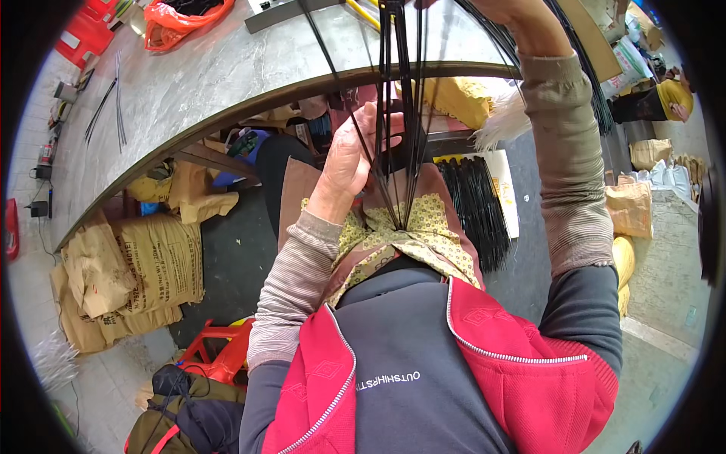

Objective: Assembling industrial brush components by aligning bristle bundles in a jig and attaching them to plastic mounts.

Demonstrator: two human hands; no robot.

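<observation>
Long thin black strips (408, 83), which look like cable ties, stand upright in front of me, their lower ends on my lap over a yellow flowered cloth (423, 216). My left hand (354, 155) is beside them, palm toward the strips. Its fingers are stretched out and partly behind them, and some strips cross in front of the palm. At the top edge my right hand (495, 9) reaches left toward the upper ends of the strips. Its fingertips are cut off by the picture edge. More black strips (495, 34) run below the right wrist.
A grey tabletop (219, 83) curves across the front, with loose black strips (117, 106) and a red plastic bag (185, 23) on it. A pile of black strips (478, 212) lies right of my lap. Brown paper sacks (155, 261) and a red stool (219, 352) stand left.
</observation>
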